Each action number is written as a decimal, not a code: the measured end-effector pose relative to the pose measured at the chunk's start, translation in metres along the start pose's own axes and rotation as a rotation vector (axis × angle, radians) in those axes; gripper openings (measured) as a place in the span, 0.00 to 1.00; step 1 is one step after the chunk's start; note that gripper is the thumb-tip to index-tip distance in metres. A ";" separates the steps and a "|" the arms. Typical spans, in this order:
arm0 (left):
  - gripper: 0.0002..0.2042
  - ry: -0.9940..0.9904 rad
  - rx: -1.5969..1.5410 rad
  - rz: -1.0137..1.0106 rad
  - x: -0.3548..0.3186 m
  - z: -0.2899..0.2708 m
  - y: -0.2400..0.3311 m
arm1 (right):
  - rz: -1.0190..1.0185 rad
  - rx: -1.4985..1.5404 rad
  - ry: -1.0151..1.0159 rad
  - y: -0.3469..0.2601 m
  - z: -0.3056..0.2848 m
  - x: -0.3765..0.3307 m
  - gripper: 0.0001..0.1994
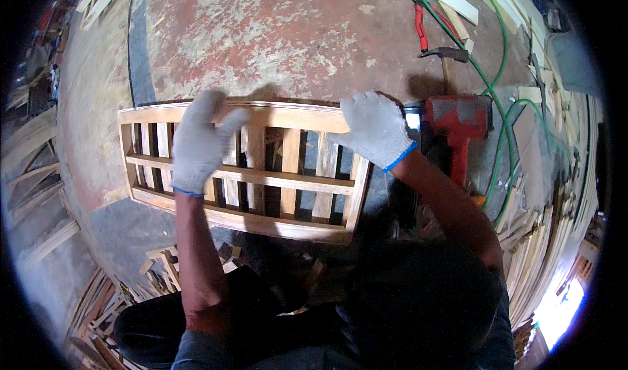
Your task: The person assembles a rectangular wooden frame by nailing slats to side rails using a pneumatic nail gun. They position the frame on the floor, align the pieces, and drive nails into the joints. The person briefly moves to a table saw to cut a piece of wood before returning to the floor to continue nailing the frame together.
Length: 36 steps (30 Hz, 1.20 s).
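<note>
A slatted wooden frame [307, 118] lies before me, with upright slats crossed by a middle rail. My left hand [201, 144], in a pale knitted glove with a blue cuff, is over its left half, slightly blurred. The thumb stands apart from the fingers, which reach the far rail. Nothing shows in that hand. At the far right corner of the frame is my right hand [376, 124], gloved alike. Its fingers bend over the far rail and its thumb lies on the near side, closed on the wood. Beside it stands a red nail gun [461, 124], untouched.
A green hose [505, 131] loops along the right. Beyond the nail gun lie a hammer [446, 54] and red-handled pliers [420, 30]. Long wood strips [540, 265] are stacked at the right; offcuts [163, 268] lie near my legs. A worn, paint-patched surface [261, 36] extends beyond the frame.
</note>
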<state>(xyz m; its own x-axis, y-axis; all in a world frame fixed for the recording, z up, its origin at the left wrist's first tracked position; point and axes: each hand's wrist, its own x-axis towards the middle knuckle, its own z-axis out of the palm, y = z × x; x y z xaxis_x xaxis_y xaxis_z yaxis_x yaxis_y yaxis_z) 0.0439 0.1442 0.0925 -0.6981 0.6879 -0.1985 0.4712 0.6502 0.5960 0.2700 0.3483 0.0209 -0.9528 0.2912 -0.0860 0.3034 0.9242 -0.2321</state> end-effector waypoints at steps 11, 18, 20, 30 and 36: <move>0.25 -0.124 0.708 0.755 0.033 0.094 0.008 | 0.024 0.122 0.012 0.003 -0.013 -0.003 0.25; 0.22 -0.176 0.734 0.730 0.030 0.089 0.009 | 0.627 0.120 0.647 0.059 -0.054 -0.119 0.21; 0.28 -0.179 0.725 0.723 0.028 0.089 0.010 | 0.818 -0.022 0.601 0.077 -0.033 -0.167 0.22; 0.36 -0.116 0.676 0.742 0.031 0.097 0.001 | 1.021 1.122 0.162 0.129 -0.024 -0.175 0.16; 0.35 -0.121 0.643 0.749 0.032 0.097 0.003 | 0.962 1.514 -0.045 0.142 -0.019 -0.167 0.13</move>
<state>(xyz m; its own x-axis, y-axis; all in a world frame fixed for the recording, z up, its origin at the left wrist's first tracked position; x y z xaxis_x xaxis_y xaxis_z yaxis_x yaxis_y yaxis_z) 0.0754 0.1995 0.0122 -0.0583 0.9974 -0.0431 0.9955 0.0613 0.0720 0.4718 0.4353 0.0207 -0.4599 0.5054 -0.7301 0.4651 -0.5633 -0.6829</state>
